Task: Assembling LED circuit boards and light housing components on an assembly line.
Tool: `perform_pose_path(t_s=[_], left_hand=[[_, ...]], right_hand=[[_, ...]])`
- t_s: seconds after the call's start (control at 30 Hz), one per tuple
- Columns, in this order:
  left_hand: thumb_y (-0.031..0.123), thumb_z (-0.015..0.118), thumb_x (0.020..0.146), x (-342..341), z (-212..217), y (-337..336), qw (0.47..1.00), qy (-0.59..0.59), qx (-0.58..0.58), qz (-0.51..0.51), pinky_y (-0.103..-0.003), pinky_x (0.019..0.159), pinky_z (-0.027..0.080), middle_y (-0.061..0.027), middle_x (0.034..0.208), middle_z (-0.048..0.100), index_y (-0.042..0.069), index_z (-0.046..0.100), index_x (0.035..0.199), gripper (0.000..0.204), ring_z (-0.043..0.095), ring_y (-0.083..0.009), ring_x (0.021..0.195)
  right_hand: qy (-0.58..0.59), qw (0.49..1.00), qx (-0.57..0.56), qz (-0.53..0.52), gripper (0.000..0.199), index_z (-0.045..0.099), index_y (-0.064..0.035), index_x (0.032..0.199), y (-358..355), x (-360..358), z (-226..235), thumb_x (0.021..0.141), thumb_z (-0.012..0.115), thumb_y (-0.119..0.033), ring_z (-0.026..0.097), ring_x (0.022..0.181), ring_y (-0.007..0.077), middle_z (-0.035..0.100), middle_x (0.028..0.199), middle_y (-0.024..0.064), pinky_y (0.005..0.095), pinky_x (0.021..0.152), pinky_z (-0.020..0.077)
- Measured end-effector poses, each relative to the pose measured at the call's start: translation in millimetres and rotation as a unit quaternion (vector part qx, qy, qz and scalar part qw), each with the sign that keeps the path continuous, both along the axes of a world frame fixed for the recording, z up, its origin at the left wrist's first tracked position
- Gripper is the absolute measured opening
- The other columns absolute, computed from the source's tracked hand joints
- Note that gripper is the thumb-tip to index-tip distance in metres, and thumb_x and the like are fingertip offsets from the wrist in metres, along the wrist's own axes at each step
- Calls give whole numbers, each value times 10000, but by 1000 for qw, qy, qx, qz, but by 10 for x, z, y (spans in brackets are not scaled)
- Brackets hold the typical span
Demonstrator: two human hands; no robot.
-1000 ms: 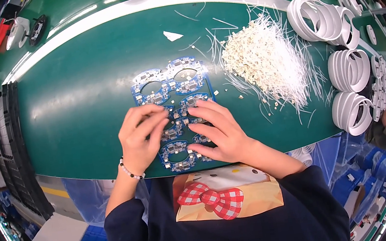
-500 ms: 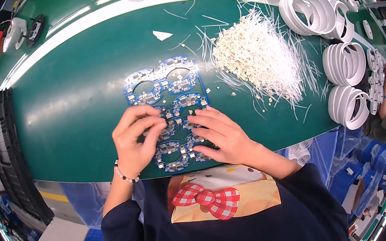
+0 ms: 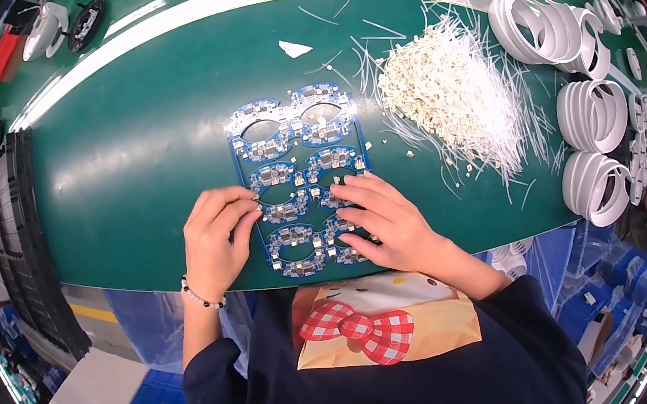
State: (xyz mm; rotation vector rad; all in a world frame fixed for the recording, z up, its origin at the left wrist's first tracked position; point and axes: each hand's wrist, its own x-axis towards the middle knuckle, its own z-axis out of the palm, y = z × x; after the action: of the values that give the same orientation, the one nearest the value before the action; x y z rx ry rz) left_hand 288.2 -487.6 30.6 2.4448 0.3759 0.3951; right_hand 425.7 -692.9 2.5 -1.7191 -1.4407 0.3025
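Head view: left hand [image 3: 218, 236] half-pinched, grasp can't tell, right hand [image 3: 391, 222] loosely splayed, ungrasping, over joined boards [image 3: 275, 174]; pile [image 3: 420, 95] beyond right hand unused, finished share unclear.

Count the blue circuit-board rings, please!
6: far-left ring, far-right ring, middle-left ring, middle-right ring, near-left ring, near-right ring; the right hand partly hides two.

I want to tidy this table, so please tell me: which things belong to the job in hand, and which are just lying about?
Probably in the job:
- boards, left hand at their left edge, right hand over their right side
- white pile, perhaps: similar bits lie near the boards

Probably just lying about:
- white scrap beyond the boards
- white rings, stacked at right
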Motion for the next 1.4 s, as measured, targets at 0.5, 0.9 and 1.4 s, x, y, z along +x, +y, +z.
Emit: perform_pose_path(t_s=[0.5,0.9,1.4], left_hand=[[21,712,640,183,-17,-154,999,-9,23,-30,-336,750,466,-52,967,623,35,631,722,116,565,-265,891],[7,661,718,146,-1,-159,998,-65,7,2,-428,929,404,-72,937,652,19,647,807,91,627,-245,883],[79,739,630,67,4,-370,989,28,-57,-132,-506,1012,323,-40,948,619,70,647,740,144,552,-250,992]], right_hand=[[36,999,-8,6,427,560,16,1052,-22,41,22,661,718,-50,491,1138,330,529,1201,154,456,974,388],[73,988,111,-83,325,621,-5,951,-87,161,122,633,683,27,565,1029,325,600,1084,144,407,876,464],[-61,997,-38,-11,177,639,-19,793,-225,172,180,644,724,-64,569,959,271,616,960,76,365,767,483]])
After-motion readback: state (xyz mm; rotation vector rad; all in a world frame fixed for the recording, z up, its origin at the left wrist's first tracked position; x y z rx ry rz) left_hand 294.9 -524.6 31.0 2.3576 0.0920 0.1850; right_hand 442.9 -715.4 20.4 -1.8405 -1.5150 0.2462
